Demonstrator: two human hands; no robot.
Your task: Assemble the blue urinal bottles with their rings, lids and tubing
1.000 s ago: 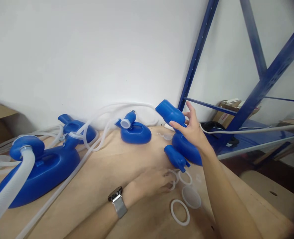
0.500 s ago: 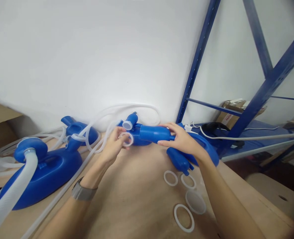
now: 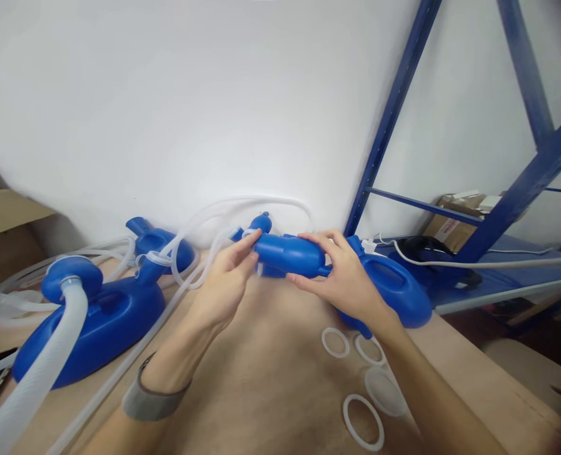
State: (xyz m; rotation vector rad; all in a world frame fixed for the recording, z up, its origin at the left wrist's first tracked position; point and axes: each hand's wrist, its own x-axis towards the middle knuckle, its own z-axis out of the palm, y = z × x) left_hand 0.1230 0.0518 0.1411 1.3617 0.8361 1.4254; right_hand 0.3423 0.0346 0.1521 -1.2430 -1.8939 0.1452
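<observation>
My right hand grips the neck of a blue plastic bottle, holding it level above the table with its mouth pointing left. My left hand is closed at that mouth, fingers pinched on a white ring that is mostly hidden behind them. Several loose white rings lie on the tan table just below my right wrist, one larger ring nearest me.
A large blue bottle with a corrugated white hose lies at the left. Two more blue bottles and clear tubing sit by the white wall. A blue metal rack with a box and cable stands at the right. A cardboard box is far left.
My left hand picked a white ring off the table and brought it up to the bottle's mouth. My right hand lowered the bottle from tilted up to level.
</observation>
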